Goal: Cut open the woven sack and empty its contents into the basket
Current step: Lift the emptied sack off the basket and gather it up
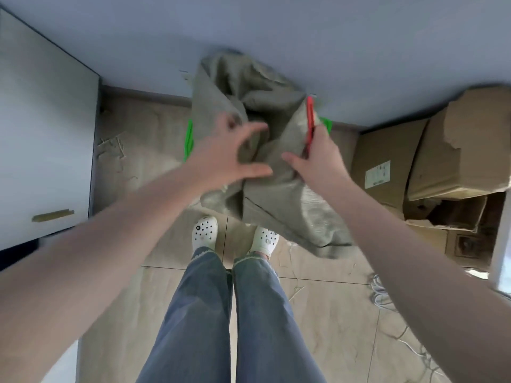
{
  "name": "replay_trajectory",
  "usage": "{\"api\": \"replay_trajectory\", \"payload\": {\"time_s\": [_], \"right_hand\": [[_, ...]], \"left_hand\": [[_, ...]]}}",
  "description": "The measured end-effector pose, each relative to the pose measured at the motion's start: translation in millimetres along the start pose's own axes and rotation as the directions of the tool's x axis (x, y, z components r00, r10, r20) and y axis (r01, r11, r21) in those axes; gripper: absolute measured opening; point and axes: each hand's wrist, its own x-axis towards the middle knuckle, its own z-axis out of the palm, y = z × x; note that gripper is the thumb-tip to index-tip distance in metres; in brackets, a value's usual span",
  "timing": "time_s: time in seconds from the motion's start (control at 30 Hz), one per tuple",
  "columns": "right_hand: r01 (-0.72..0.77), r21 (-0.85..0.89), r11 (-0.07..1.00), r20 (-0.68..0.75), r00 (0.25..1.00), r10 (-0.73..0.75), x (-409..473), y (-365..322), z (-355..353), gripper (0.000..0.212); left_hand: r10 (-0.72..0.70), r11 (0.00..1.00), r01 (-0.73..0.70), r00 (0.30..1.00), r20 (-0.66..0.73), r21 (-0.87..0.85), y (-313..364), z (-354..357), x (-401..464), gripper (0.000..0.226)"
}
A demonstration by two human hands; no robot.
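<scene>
A grey-green woven sack (pixel 279 194) hangs crumpled in front of me, above the floor and my feet. My left hand (pixel 226 153) is against its upper left folds, fingers spread and loosely curved, thumb out toward the right. My right hand (pixel 318 156) grips the sack's right side together with a slim red cutter (pixel 310 120) that points up away from me. A green basket (pixel 189 140) shows only as bright rim pieces on either side behind the sack; its inside is hidden.
A white cabinet (pixel 41 134) stands at the left. Stacked, torn cardboard boxes (pixel 431 161) fill the right side. Loose white cable (pixel 387 299) and scraps lie on the tiled floor. A pale wall (pixel 276 29) runs behind the sack.
</scene>
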Motion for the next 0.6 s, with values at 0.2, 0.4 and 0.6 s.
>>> {"api": "replay_trajectory", "payload": {"time_s": [0.2,0.4,0.6], "right_hand": [[-0.189,0.532,0.825,0.052,0.98,0.191,-13,-10,28,0.035],[-0.221,0.163,0.962,0.12,0.972,0.203,-56,15,41,0.078],[-0.191,0.109,0.975,-0.064,0.978,0.199,-75,16,31,0.066]], "left_hand": [[-0.008,0.994,0.0,0.997,-0.073,-0.109,5,44,15,0.05],[-0.098,0.963,0.045,0.976,-0.193,-0.265,-5,41,15,0.031],[-0.343,0.788,0.165,0.918,-0.199,-0.594,4,35,2,0.028]]}}
